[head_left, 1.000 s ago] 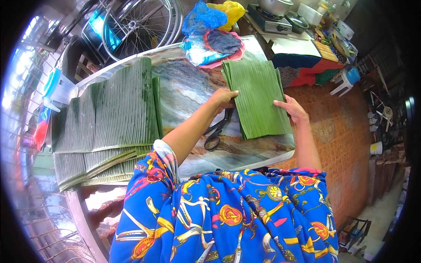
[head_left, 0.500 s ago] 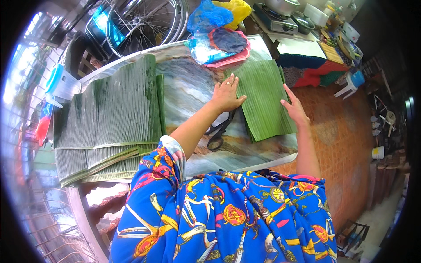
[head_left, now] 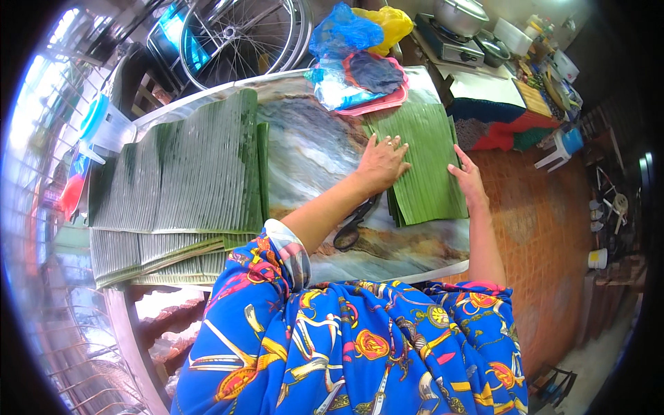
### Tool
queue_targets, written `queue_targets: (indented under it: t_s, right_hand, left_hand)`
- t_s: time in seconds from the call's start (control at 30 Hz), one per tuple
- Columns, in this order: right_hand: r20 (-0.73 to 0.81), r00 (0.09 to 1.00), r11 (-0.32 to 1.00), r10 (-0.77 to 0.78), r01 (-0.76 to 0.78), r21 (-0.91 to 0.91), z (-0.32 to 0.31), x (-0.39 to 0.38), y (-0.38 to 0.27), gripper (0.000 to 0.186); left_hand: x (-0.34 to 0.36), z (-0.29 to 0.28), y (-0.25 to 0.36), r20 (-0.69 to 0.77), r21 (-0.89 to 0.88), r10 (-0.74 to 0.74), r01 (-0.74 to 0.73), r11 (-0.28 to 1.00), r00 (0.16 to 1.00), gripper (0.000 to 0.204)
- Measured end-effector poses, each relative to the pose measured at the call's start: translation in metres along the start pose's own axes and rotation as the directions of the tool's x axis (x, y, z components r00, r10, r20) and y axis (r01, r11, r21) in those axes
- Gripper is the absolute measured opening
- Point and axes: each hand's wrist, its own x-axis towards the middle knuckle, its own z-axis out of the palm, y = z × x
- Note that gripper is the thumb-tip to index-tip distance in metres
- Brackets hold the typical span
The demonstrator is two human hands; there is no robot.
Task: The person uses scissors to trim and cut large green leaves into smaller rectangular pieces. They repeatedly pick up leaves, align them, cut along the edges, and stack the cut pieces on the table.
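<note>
A stack of cut green banana leaf pieces (head_left: 430, 176) lies on the right part of the marbled table (head_left: 311, 145). My left hand (head_left: 384, 162) rests on the stack's left side, fingers spread, with a ring on one finger. Along the right edge of the same stack stands my right hand (head_left: 470, 181), its fingers stretched out and thumb apart. Black-handled scissors (head_left: 349, 234) lie on the table below my left forearm, which hides part of them. Larger folded banana leaves (head_left: 187, 166) cover the table's left side.
At the far edge sits a pink tray (head_left: 384, 100) with blue and yellow plastic bags (head_left: 346, 31). Beyond are a wheelchair wheel (head_left: 232, 34) and a stove with a pot (head_left: 456, 48). A plastic stool (head_left: 560, 149) stands on the tiled floor at right.
My left hand has slid right, farther onto the leaf stack. My right hand stays at the stack's right edge. The whole view has shifted slightly.
</note>
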Motion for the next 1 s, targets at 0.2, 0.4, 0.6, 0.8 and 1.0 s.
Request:
queue_targets:
  t_s: [0.2, 0.4, 0.6, 0.8, 1.0]
  right_hand:
    - [-0.091, 0.983, 0.451, -0.159, -0.01, -0.893, 0.028, -0.006, -0.024, 0.05]
    - [-0.078, 0.996, 0.576, -0.046, -0.038, -0.817, 0.011, 0.001, 0.015, 0.054]
    - [-0.101, 0.995, 0.712, -0.023, -0.055, -0.7, 0.012, -0.001, 0.02, 0.057]
    - [-0.104, 0.995, 0.736, 0.0, -0.071, -0.673, 0.015, -0.004, 0.014, 0.055]
    - [-0.013, 1.0, 0.863, 0.004, -0.01, -0.506, -0.005, 0.011, 0.04, 0.055]
  left_hand:
    - [-0.009, -0.008, 0.017, 0.096, -0.052, -0.133, 0.138, 0.989, 0.986, 0.14]
    - [-0.025, 0.002, 0.027, 0.011, -0.019, -0.057, 0.057, 0.998, 0.998, 0.144]
    - [-0.032, 0.004, 0.024, -0.045, -0.069, -0.04, 0.037, 0.997, 0.998, 0.137]
    - [-0.033, 0.004, 0.025, -0.066, -0.075, -0.024, 0.019, 0.997, 0.998, 0.131]
    - [-0.03, 0.0, 0.028, -0.036, -0.087, -0.031, 0.028, 0.996, 0.999, 0.131]
